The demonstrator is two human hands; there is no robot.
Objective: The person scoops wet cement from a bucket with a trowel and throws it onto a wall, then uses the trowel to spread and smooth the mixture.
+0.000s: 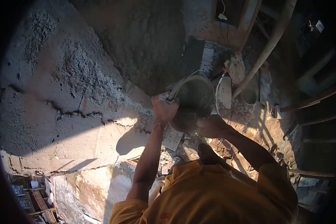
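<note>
View from my head, looking down past my yellow shirt (209, 194) at both bare arms reaching forward.

I hold a round bucket (196, 95) between my hands, above rubble-strewn ground (250, 123) and just beside a rough wall (63, 74). It is dark grey and dull, crusted inside and out with what looks like dried cement. It is tipped so that its open mouth faces up toward me, and the inside is in deep shade, so I cannot tell what it contains. A thin wire handle (186, 78) arcs over the rim, catching a pale line of light.

My left hand (164, 108) is at the near left edge of the rim. Its fingers are clenched tight into a fist around the rim where the wire meets it.

My right hand (211, 127) is lower, pressed against the underside of the bucket. Its fingers are lost in shadow, so I cannot tell how far they curl.

The wall fills the left half of the view. It is coated in lumpy grey mortar, with a jagged crack running across it, smoother pale blocks below, and the shadow of my arm falling on them.

Beyond the bucket, a long pale pipe (265, 48) slants up to the top right. A small round container (249, 96) stands near its lower end.
</note>
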